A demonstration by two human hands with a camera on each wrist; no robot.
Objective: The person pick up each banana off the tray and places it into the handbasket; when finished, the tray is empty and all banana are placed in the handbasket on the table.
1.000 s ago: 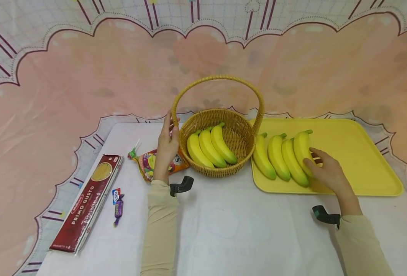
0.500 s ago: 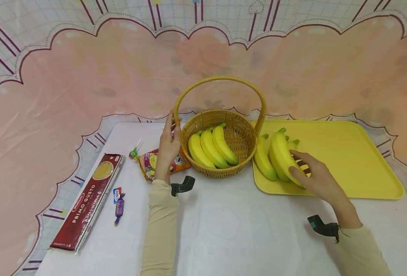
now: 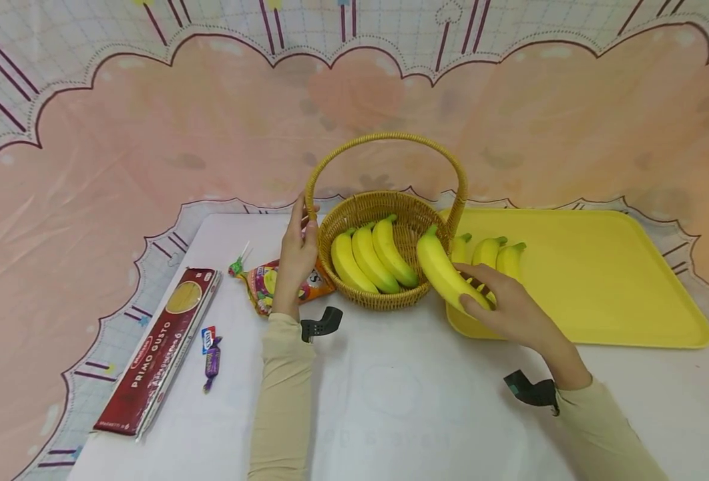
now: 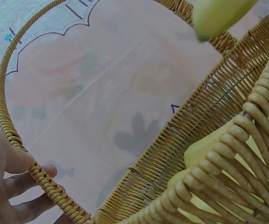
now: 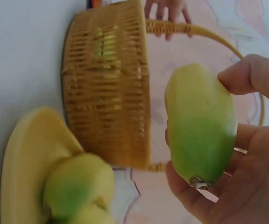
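In the head view, my right hand (image 3: 513,304) holds a banana (image 3: 447,272) between thumb and fingers, raised at the right rim of the wicker basket (image 3: 384,302). The right wrist view shows this banana (image 5: 202,126) from its green tip, with the thumb on one side and fingers on the other. My left hand (image 3: 297,257) grips the left foot of the basket's handle (image 4: 46,179), thumb on one side and fingers behind. Three bananas (image 3: 371,259) lie side by side inside the basket. Three more bananas (image 3: 485,252) rest on the yellow tray (image 3: 607,280), partly hidden by the right hand.
Behind my left forearm lies an orange candy bag (image 3: 262,284) with a green-wrapped lollipop (image 3: 235,267). Farther left are a red spaghetti packet (image 3: 156,354) and a purple-wrapped candy (image 3: 211,364) beside a small blue-and-red wrapped one (image 3: 208,339). A patterned cloth (image 3: 240,133) hangs behind.
My right hand has lifted the rightmost banana off the tray and carried it left to the basket's rim. The left hand stays on the handle.
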